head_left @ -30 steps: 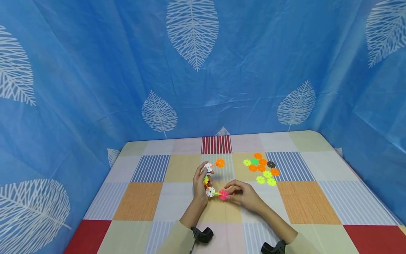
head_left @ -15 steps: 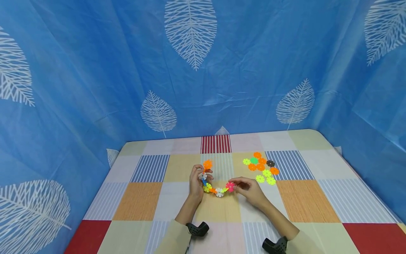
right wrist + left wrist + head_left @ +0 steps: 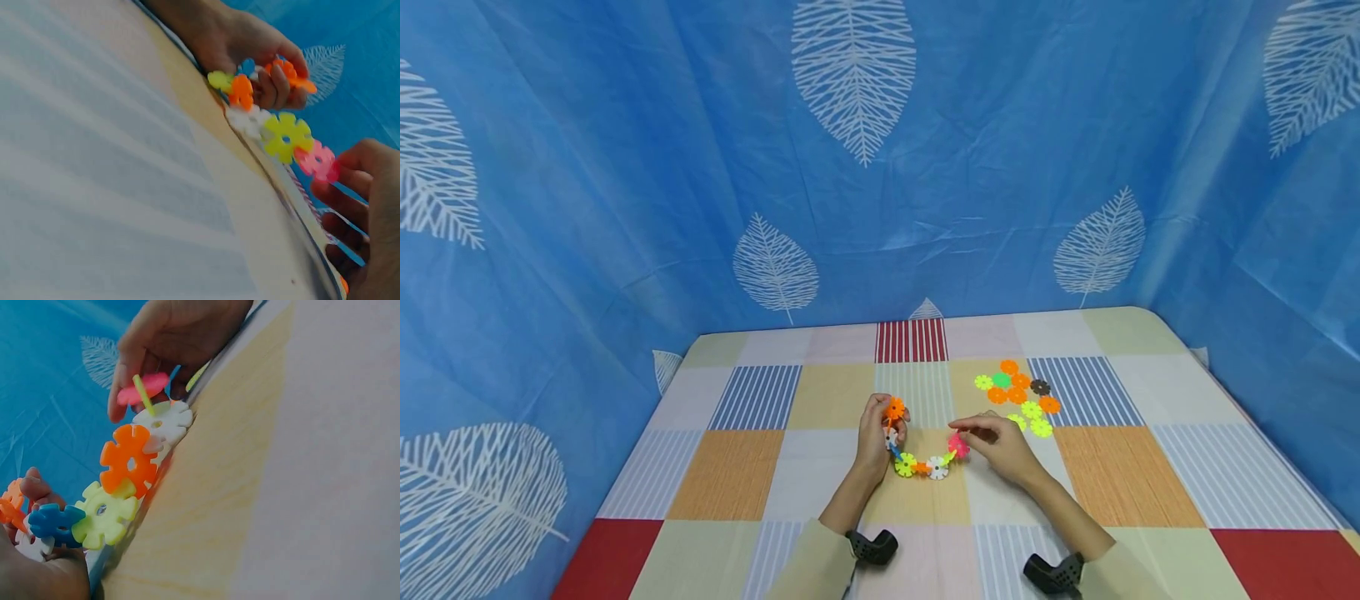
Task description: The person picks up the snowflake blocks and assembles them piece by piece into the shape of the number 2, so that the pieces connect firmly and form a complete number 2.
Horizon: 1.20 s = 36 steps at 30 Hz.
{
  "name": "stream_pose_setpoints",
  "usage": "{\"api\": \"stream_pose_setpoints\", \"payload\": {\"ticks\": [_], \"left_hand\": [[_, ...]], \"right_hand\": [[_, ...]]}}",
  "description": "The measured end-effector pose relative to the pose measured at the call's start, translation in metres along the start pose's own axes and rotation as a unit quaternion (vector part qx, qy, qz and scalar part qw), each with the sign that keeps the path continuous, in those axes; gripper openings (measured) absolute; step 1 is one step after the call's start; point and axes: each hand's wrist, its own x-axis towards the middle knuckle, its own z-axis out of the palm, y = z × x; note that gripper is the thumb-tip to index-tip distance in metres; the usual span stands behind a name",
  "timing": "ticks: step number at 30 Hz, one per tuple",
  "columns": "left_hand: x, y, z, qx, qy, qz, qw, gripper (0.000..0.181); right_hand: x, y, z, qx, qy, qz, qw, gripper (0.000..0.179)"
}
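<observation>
A curved chain of interlocking plastic flower discs hangs between both hands, close over the table, bowed into a U. My left hand (image 3: 872,433) holds its left end, fingers curled by a white disc (image 3: 891,437) and orange discs (image 3: 895,408). Along the chain come a blue disc (image 3: 57,525), a yellow-green disc (image 3: 105,514), an orange disc (image 3: 130,459), a white disc (image 3: 249,120) and another yellow-green disc (image 3: 287,137). At the right end, my right hand (image 3: 1000,446) pinches the pink disc (image 3: 319,161) at its edge. A small blue edge (image 3: 175,372) shows by the right hand's fingers.
Loose flower discs lie beyond the right hand: several orange discs (image 3: 1017,394), several yellow-green discs (image 3: 1032,409), a green disc (image 3: 1002,380) and a black disc (image 3: 1041,387). Patchwork cloth covers the table (image 3: 722,475). A blue leaf-print curtain (image 3: 970,167) encloses its back and sides.
The chain has turned and spread from a sideways C into an upward-facing U. My right hand has moved right with the pink disc; the orange end has swung in toward the left hand.
</observation>
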Motion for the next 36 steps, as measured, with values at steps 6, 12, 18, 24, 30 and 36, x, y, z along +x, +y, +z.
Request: {"api": "stream_pose_setpoints", "payload": {"ticks": [6,12,18,24,30,36], "left_hand": [[-0.001,0.000,-0.001,-0.029,-0.023,-0.001,0.9993,0.016],[-0.001,-0.001,-0.001,-0.032,-0.020,-0.004,0.9993,0.016],[-0.001,-0.002,0.002,-0.013,-0.010,-0.022,0.9996,0.014],[-0.005,-0.003,0.007,0.019,-0.022,-0.041,0.9987,0.013],[-0.008,-0.007,0.011,0.058,-0.074,-0.018,0.9954,0.012],[-0.011,-0.009,0.014,0.088,-0.093,-0.017,0.9916,0.013]], "right_hand": [[0.003,0.015,-0.034,-0.210,0.071,-0.025,0.9749,0.023],[-0.003,0.021,-0.069,-0.374,0.019,0.007,0.9272,0.033],[0.001,0.018,-0.067,-0.305,-0.006,0.028,0.9518,0.027],[0.008,0.004,-0.032,-0.027,0.017,0.082,0.9961,0.022],[0.014,-0.015,0.004,0.133,0.045,0.016,0.9899,0.014],[0.014,-0.037,0.014,0.121,0.053,-0.030,0.9907,0.012]]}}
